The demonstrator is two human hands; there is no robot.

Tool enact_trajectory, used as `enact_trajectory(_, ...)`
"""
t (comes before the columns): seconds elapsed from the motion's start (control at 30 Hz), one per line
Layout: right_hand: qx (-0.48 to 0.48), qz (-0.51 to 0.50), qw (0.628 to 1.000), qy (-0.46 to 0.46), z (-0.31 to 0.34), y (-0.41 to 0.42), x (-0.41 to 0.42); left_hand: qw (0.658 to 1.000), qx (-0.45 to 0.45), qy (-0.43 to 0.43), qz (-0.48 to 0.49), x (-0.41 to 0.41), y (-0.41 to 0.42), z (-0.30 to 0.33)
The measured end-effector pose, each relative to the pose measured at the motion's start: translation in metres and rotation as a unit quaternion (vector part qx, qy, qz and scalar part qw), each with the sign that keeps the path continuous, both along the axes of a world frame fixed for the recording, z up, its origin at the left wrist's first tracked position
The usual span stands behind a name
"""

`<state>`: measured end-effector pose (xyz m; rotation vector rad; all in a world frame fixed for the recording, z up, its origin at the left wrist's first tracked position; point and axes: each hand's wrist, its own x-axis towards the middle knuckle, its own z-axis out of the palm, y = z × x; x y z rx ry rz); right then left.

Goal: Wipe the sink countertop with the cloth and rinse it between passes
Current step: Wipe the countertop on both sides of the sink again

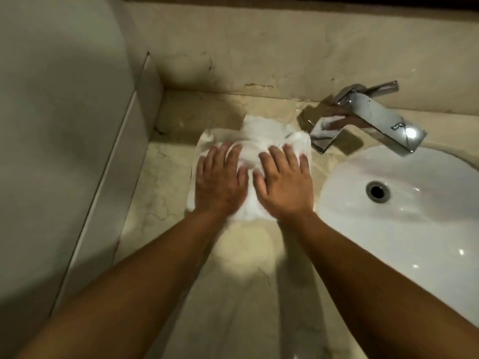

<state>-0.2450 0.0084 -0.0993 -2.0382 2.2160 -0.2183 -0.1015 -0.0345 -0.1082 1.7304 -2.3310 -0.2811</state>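
A white cloth [261, 133] lies spread on the beige marble countertop [233, 255], left of the basin. My left hand [220, 182] and my right hand [283, 185] both press flat on it, palms down, fingers spread and pointing toward the back wall. The cloth's near part is hidden under my hands. Its far edge bunches up close to the base of the chrome faucet [368, 117]. The white sink basin [404, 221] with its round drain [377, 191] lies to the right.
A grey wall panel [64, 151] closes off the left side of the counter. A marble backsplash [259, 53] rises behind. No water runs from the faucet, whose spout reaches over the basin's rim.
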Motion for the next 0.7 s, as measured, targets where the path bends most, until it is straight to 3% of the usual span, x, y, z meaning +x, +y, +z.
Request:
enact_trajectory(0.23, 0.032, -0.018, 0.999, 0.017, 0.000, 0.096, 0.022, 0.998, 0.054, -0.035, -0.007, 0.017, 0.088, 0.003)
enact_trajectory(0.7, -0.003, -0.012, 0.999, 0.034, 0.007, 0.142, 0.029, 0.998, 0.060, -0.028, 0.011, 0.025, 0.139, 0.019)
